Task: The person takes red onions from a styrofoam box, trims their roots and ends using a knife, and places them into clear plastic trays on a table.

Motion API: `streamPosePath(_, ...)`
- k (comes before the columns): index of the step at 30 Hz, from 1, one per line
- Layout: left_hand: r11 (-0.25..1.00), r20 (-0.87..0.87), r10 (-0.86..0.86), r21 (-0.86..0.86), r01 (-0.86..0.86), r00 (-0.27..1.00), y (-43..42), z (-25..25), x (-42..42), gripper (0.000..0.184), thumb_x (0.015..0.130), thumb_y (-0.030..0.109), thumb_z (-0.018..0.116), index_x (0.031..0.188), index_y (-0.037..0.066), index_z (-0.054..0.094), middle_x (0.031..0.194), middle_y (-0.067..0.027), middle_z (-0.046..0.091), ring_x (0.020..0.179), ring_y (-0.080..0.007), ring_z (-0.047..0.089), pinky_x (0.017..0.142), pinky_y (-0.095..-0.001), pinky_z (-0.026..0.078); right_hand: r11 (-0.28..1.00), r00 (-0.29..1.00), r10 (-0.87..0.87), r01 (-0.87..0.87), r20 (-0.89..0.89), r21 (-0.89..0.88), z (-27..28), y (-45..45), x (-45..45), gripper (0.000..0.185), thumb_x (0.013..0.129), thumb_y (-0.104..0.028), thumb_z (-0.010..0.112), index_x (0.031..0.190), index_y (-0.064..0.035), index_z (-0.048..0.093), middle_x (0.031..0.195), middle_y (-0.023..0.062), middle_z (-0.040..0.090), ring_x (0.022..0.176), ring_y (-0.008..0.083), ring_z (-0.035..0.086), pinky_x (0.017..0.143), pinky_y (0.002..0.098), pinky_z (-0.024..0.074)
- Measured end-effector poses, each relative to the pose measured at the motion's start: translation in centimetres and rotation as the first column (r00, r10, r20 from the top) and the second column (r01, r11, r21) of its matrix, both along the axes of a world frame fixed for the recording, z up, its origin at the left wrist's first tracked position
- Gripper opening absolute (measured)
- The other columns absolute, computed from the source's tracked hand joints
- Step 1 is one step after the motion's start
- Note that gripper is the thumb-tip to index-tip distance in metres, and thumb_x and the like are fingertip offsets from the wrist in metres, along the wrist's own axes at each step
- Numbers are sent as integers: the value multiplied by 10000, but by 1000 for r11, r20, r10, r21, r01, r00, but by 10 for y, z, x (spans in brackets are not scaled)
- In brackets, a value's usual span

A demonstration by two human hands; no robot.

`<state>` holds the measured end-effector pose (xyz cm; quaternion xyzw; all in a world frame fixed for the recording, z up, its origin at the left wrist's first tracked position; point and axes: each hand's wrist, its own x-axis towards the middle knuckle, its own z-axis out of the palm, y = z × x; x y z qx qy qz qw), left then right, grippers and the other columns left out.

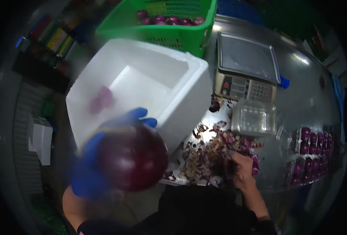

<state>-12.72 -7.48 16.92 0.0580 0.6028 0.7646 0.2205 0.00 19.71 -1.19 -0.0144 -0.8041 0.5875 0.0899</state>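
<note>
My left hand (88, 168), in a blue glove, grips a large red onion (136, 158) close to the camera; both are smeared by motion. Behind it stands a white foam box (181, 92), with a few blurred purple onions (101, 100) inside. My right hand (242, 168) is bare and low over a heap of onion skins (204, 156) on the metal table. Its fingers are curled closed, with something dark and thin at them that I cannot make out. A bit of bright purple onion (255, 164) shows beside that hand.
Beyond the foam box, a green crate (199, 39) holds several red onions. A weighing scale (246, 88) stands at the back, with a clear plastic container (254, 117) before it. Clear packs of onions (312, 156) lie at the right edge of the table.
</note>
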Motion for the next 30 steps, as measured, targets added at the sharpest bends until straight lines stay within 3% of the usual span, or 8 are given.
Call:
streamPosePath(4,946,173,-297,-79,313,939,10,-46,57,856,752,525,776,1346,-39,527,1421,-267,479,1306,-353,507,1108,-477,415,941,924,251,-163,-288,297,28,2,5,491,947,-563,528,841,-88,593,781,66,561,627,267,599,500,375,406)
streamPosePath(6,930,222,-350,-30,365,910,14,-83,78,862,728,606,762,1300,-12,578,1428,-276,470,1307,-366,504,1109,-478,410,862,869,459,-386,-183,329,18,-1,18,461,911,-564,565,831,-110,556,756,41,510,621,235,589,480,376,394)
streamPosePath(9,933,342,-348,37,358,873,26,-109,101,877,722,661,733,1280,-3,606,1423,-268,481,1290,-382,519,1099,-482,417,824,885,451,-365,-112,432,4,-9,36,473,889,-593,556,815,-126,532,709,32,466,587,217,570,471,364,403)
streamPosePath(12,806,382,-586,363,467,715,17,-145,103,607,912,224,683,1409,-44,459,1371,-161,557,1268,-261,548,1085,-391,431,832,893,431,-339,-127,440,-1,-7,52,471,891,-595,553,810,-131,537,716,19,490,587,209,577,467,347,411)
streamPosePath(15,756,467,-653,365,543,596,23,-154,100,689,850,297,743,1387,-49,486,1364,-154,563,1268,-268,542,1098,-406,410,843,893,413,-301,-178,447,7,-9,58,469,882,-584,574,776,-130,517,688,24,475,555,212,571,465,355,416)
streamPosePath(20,792,280,-611,232,565,741,24,-149,107,857,713,346,850,1384,-46,489,1395,-153,535,1318,-275,493,1115,-445,384,844,930,336,-226,-151,487,-27,4,76,468,865,-565,611,740,-128,501,668,24,463,529,210,556,452,347,408)
streamPosePath(21,814,248,-569,39,579,784,19,-147,109,929,668,265,882,1426,-34,435,1410,-160,514,1335,-271,477,1121,-437,378,841,935,323,-212,-146,498,-29,3,81,466,863,-561,618,737,-127,501,667,25,464,529,211,556,450,345,407)
streamPosePath(30,802,-303,-339,-588,106,891,36,-130,132,1036,599,221,882,1479,48,364,1464,-146,444,1312,-294,484,1106,-435,405,901,989,77,-15,-125,433,-66,-7,101,418,886,-487,635,765,-104,517,685,43,510,552,251,561,464,366,408)
